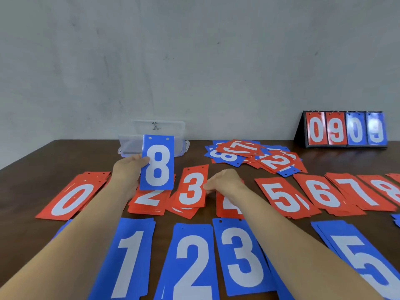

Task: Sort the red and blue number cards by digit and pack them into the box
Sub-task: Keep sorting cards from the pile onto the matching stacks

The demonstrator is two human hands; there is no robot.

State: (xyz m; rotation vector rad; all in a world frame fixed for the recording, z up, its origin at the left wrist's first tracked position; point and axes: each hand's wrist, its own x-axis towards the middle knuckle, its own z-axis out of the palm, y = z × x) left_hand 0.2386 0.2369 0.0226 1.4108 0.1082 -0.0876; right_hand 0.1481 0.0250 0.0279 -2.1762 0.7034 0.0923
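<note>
The left hand [127, 169] grips a blue rectangular card with a white 8 [157, 163] upright just in front of the clear plastic box [129, 146] on the brown bench [65, 156], probably to read its digit. Nearer than the box, the right hand [225, 182] pinches a red 3 card [192, 187] by its edge, seemingly settling it on its pile.

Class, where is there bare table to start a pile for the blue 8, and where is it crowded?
Bare: between box and loose heap; left of box, behind red 0 pile; in front of scoreboard. Crowded: red row, piles overlapping.
</note>
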